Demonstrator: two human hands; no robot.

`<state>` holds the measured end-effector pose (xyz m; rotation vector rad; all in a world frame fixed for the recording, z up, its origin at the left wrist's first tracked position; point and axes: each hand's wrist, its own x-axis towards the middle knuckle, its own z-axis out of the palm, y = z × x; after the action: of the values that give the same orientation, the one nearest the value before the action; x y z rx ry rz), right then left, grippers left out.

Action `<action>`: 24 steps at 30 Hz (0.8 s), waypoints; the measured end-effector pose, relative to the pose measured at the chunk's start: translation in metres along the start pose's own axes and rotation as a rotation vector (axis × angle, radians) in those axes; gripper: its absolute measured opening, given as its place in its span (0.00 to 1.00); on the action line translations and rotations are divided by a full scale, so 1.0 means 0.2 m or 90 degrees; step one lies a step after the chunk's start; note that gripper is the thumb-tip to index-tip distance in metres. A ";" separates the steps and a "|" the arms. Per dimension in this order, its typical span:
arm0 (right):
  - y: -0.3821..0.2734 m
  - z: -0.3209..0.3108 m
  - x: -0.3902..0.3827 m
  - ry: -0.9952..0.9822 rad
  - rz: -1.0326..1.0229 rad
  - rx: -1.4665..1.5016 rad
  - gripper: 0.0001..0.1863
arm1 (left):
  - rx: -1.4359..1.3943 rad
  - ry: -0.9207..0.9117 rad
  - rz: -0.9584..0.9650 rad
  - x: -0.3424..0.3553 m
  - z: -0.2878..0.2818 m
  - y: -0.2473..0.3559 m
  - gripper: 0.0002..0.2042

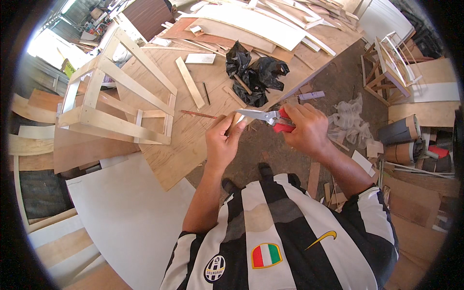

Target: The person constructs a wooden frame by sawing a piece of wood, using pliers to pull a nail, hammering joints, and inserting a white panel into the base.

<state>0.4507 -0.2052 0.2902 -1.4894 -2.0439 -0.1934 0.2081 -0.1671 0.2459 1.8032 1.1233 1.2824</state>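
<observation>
Near the middle, my left hand [222,142] pinches a small, thin, light-coloured piece [239,118], perhaps wood, at the table's front edge. My right hand [307,128] grips red-handled shears [282,125]; their metal blades point left and lie at the held piece, overlapping it in view. Whether they bite into it I cannot tell. Just behind my left hand a reddish pencil-like stick [195,113] lies on the plywood tabletop [164,159], and a dark thin stick [206,94] rests farther back.
A wooden frame [130,129] stands at left, above a large white sheet [116,208]. Black plastic bags [256,77] and piled boards [251,24] cover the table's back. Clear plastic [353,121] and offcuts litter the floor at right, beside rolls [396,130] and a small wooden frame [382,72].
</observation>
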 end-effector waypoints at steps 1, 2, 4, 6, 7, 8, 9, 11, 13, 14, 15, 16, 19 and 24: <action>0.00 0.00 0.00 -0.006 -0.005 0.001 0.26 | 0.009 0.008 0.002 0.00 0.00 0.01 0.14; 0.00 0.00 0.01 -0.019 0.049 0.037 0.25 | 0.018 0.015 0.002 0.00 0.00 0.01 0.15; -0.01 -0.01 0.01 -0.031 0.097 0.075 0.25 | -0.009 0.027 -0.041 0.00 0.01 0.02 0.15; -0.02 -0.03 0.00 -0.114 0.159 0.160 0.26 | -0.037 0.033 -0.082 0.00 0.01 0.02 0.15; -0.03 -0.03 -0.01 -0.113 0.159 0.159 0.26 | 0.013 0.052 -0.042 0.00 0.01 0.01 0.15; -0.04 -0.04 -0.02 -0.125 0.142 0.134 0.27 | 0.064 0.074 -0.002 -0.01 0.01 0.00 0.15; -0.05 -0.04 -0.02 -0.137 0.125 0.108 0.27 | 0.063 0.071 -0.001 -0.01 0.01 0.00 0.15; -0.06 -0.03 -0.03 -0.149 0.131 0.111 0.28 | 0.021 0.117 0.005 -0.02 0.02 -0.02 0.15; -0.07 -0.02 -0.03 -0.161 0.137 0.115 0.28 | 0.036 0.126 0.011 -0.03 0.03 -0.03 0.15; -0.08 -0.02 -0.03 -0.170 0.144 0.123 0.28 | 0.052 0.131 0.015 -0.03 0.02 -0.03 0.15; -0.08 -0.01 -0.03 -0.178 0.152 0.130 0.28 | 0.053 0.129 0.016 -0.03 0.02 -0.03 0.15; -0.09 -0.01 -0.03 -0.178 0.152 0.132 0.28 | 0.042 0.136 0.025 -0.03 0.02 -0.03 0.15; -0.10 -0.03 -0.03 -0.192 0.175 0.164 0.28 | 0.018 0.154 0.051 -0.03 0.03 -0.03 0.15; -0.13 -0.04 -0.02 -0.187 0.149 0.181 0.24 | 0.017 0.172 0.119 -0.03 0.03 -0.04 0.15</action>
<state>0.4306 -0.2222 0.3002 -1.6287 -1.9906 0.4145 0.2104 -0.1686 0.2347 1.8286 1.1378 1.6674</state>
